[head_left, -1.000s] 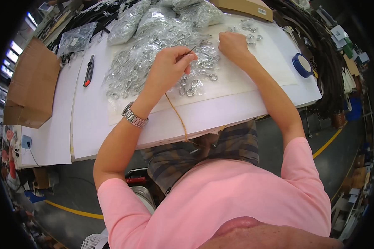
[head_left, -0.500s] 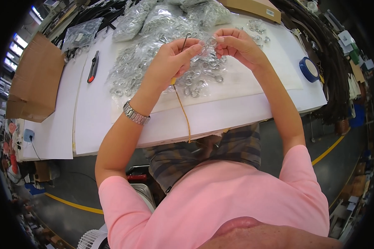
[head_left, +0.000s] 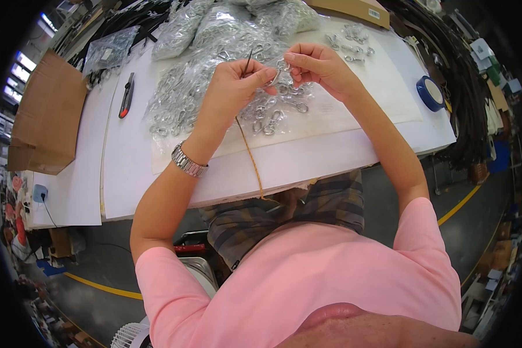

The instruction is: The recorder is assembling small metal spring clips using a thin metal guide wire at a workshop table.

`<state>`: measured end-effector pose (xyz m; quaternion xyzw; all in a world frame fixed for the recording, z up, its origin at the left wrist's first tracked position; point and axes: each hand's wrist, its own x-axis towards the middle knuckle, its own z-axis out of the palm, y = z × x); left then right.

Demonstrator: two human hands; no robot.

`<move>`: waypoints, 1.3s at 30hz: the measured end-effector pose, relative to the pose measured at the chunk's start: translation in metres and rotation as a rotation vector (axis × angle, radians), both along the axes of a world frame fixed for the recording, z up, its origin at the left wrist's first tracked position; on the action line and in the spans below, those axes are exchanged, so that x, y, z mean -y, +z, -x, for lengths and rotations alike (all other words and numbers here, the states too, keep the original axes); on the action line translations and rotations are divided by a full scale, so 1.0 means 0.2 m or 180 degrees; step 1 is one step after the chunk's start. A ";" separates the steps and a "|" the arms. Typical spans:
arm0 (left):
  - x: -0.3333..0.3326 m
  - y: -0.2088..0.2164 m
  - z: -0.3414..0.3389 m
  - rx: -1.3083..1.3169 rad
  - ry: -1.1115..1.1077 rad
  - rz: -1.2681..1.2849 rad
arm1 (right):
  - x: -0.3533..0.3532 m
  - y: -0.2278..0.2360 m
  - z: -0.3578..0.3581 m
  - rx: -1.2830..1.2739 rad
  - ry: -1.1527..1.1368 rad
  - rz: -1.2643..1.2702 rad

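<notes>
Between the two raised hands, a small metal ring clip (head_left: 280,65) was pinched: the left hand (head_left: 235,78) was closed with thumb and forefinger on a thin dark cord end (head_left: 247,61) that stuck up from the grip, and the right hand (head_left: 316,62) was closed with its fingertips on the clip's far side. From the left hand a tan cord (head_left: 250,155) was hung down across the white desk (head_left: 342,153) and over its near edge. Directly beneath the grip, loose metal clips (head_left: 269,119) were spread on clear plastic. Toward the far edge, bags of clips (head_left: 214,26) were heaped. A red-handled cutter (head_left: 126,95) was laid toward the left edge, a brown cardboard box (head_left: 43,122) beyond it, and a blue tape roll (head_left: 430,93) near the right edge.
</notes>
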<state>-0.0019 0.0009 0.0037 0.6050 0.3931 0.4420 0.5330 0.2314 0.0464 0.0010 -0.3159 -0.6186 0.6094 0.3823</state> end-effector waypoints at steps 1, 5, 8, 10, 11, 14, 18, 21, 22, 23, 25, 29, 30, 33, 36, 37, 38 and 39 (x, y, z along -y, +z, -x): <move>0.00 0.00 0.00 -0.0098 0.0097 -0.0087 | 0.00 0.00 0.01 0.0002 0.0013 -0.0003; 0.02 0.01 -0.01 -0.0421 0.0257 -0.0247 | 0.04 0.00 0.04 0.0317 -0.0571 -0.0879; 0.01 0.00 0.00 0.0140 -0.0331 0.0176 | 0.04 0.01 0.04 0.0206 -0.0683 -0.1229; 0.01 0.00 -0.01 0.0314 -0.0532 0.0359 | 0.04 0.02 0.04 0.0125 -0.0711 -0.1392; 0.01 0.00 -0.02 0.0489 -0.0738 0.0540 | 0.04 0.03 0.04 -0.0054 -0.0647 -0.1252; 0.00 -0.02 -0.02 0.0518 -0.0800 0.0661 | 0.05 0.03 0.04 -0.0309 -0.0557 -0.0719; -0.01 -0.06 -0.01 0.0464 -0.0441 0.0513 | 0.06 0.01 0.06 0.0033 -0.0199 -0.0143; -0.01 -0.06 -0.01 0.0535 -0.0424 0.0416 | 0.09 -0.01 0.08 0.0307 -0.0251 -0.0360; -0.01 -0.06 -0.01 0.0555 -0.0513 0.0439 | 0.08 -0.02 0.07 0.0308 -0.0248 -0.0357; -0.01 -0.06 -0.01 0.0576 -0.0601 0.0462 | 0.06 -0.04 0.07 0.0178 -0.0382 -0.0367; 0.01 -0.05 -0.02 0.0386 -0.0584 0.0444 | 0.03 -0.06 0.04 0.0055 -0.0528 -0.0372; 0.02 -0.05 -0.02 0.0169 -0.0413 0.0320 | 0.06 -0.06 0.07 -0.0367 -0.0353 0.0053; 0.02 -0.05 -0.02 0.0168 -0.0411 0.0320 | 0.07 -0.06 0.09 -0.0401 -0.0266 0.0216; 0.02 -0.04 -0.01 0.0205 -0.0309 0.0341 | 0.08 -0.08 0.09 -0.0319 -0.0315 0.0114; 0.01 -0.03 0.00 0.0005 -0.0355 0.0512 | 0.06 -0.07 0.05 -0.0822 -0.0352 0.0622; 0.02 -0.03 0.00 0.0102 -0.0183 0.0416 | 0.06 -0.07 0.05 -0.0825 -0.0355 0.0619; 0.02 -0.03 0.00 0.0198 -0.0011 0.0319 | 0.06 -0.07 0.05 -0.0904 -0.0417 0.0700; 0.02 -0.04 0.00 0.0194 -0.0023 0.0330 | 0.07 -0.07 0.04 -0.0985 -0.0489 0.0794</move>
